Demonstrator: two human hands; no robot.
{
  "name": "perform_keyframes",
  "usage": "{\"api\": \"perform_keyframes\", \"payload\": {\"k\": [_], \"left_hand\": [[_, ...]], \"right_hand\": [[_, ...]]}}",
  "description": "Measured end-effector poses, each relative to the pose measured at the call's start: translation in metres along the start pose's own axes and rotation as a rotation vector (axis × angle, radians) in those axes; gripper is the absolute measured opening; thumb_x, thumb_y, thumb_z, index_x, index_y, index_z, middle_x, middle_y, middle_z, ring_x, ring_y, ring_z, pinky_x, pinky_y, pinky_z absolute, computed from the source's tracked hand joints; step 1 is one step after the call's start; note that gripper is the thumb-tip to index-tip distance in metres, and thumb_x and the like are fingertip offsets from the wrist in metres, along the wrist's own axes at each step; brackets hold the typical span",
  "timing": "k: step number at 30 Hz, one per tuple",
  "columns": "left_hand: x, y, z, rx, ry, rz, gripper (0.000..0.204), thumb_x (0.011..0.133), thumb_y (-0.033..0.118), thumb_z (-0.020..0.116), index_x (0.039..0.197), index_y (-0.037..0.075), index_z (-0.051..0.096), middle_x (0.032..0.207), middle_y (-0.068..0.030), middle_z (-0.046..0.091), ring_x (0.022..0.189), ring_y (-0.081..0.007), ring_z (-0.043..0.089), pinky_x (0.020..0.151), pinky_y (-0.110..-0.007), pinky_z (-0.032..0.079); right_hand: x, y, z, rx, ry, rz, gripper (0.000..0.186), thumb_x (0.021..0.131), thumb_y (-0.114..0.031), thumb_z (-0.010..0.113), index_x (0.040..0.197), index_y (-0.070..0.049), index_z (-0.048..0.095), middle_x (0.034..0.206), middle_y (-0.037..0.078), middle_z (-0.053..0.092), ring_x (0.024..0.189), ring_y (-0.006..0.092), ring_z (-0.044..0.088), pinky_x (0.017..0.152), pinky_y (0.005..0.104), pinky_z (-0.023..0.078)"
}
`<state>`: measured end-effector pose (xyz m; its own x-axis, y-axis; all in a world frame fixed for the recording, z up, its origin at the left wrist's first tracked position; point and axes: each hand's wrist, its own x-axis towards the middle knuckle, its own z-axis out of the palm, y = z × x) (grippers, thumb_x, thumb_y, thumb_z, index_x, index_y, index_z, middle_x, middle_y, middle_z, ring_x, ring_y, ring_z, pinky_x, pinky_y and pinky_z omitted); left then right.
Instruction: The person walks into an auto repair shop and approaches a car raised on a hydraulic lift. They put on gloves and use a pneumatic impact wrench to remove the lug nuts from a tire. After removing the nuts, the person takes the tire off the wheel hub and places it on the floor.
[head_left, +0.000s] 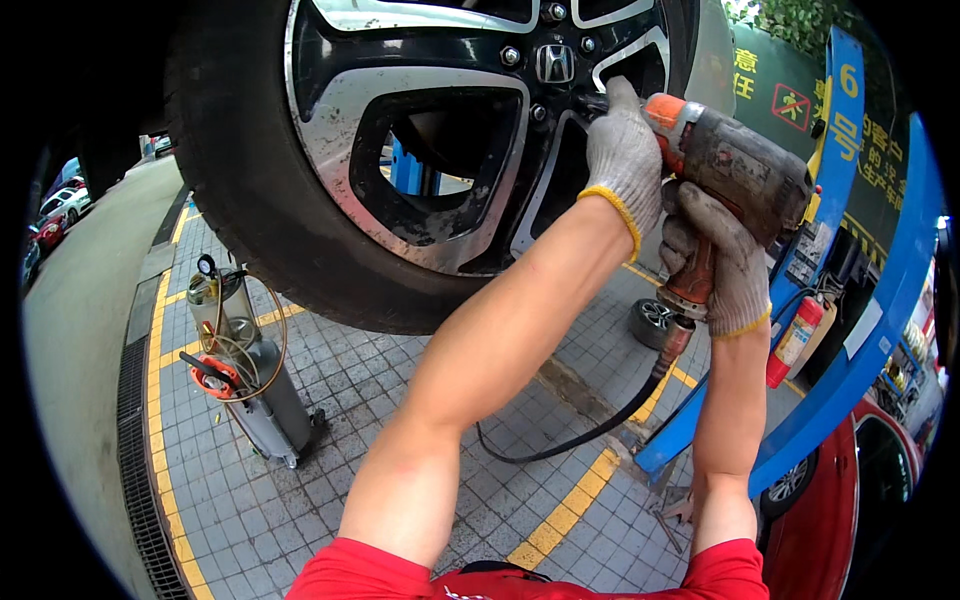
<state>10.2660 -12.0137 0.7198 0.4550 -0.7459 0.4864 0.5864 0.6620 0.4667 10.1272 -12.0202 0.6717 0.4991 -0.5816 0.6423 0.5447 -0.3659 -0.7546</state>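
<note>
An orange-and-black air impact wrench is held up against the wheel, its dark socket at the lower right of the hub. My right hand, in a dirty light knit glove, grips the wrench's handle. My left hand, in a similar glove with a yellow cuff, is closed round the front end by the socket, its thumb up; the other fingers are mostly hidden. Several shiny lug nuts surround the centre cap. The nut position under the socket is hidden. A black air hose hangs from the handle's base.
Below left stands a grey wheeled tank unit with a gauge and coiled hose. A blue lift post rises at right, beside a red fire extinguisher. Another wheel lies on the tiles. A red car is at lower right.
</note>
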Motion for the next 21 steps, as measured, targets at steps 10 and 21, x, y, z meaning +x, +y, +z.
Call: {"api": "perform_keyframes", "payload": {"k": [10, 21], "left_hand": [[-0.026, 0.016, -0.004, -0.051, -0.145, -0.114, 0.068, 0.110, 0.061, 0.029, 0.124, 0.002, 0.058, 0.124, -0.0179, 0.065, 0.118, -0.0308, 0.062, 0.108, -0.049, 0.049], [-0.035, 0.079, 0.025, -0.268, -0.414, 0.093, 0.046, 0.113, 0.047, 0.043, 0.121, 0.004, 0.058, 0.115, -0.0143, 0.066, 0.114, -0.0273, 0.064, 0.112, -0.048, 0.048]], "right_hand": [[-0.007, -0.005, 0.006, -0.211, -0.022, -0.029, 0.030, 0.091, -0.020, 0.079, 0.115, -0.005, 0.069, 0.077, 0.005, 0.066, 0.061, 0.0147, 0.062, 0.056, 0.0294, 0.050], [0.019, -0.061, 0.044, -0.199, -0.146, -0.126, 0.028, 0.091, -0.023, 0.080, 0.109, -0.004, 0.069, 0.079, 0.004, 0.066, 0.065, 0.0151, 0.063, 0.060, 0.0293, 0.054]]}}
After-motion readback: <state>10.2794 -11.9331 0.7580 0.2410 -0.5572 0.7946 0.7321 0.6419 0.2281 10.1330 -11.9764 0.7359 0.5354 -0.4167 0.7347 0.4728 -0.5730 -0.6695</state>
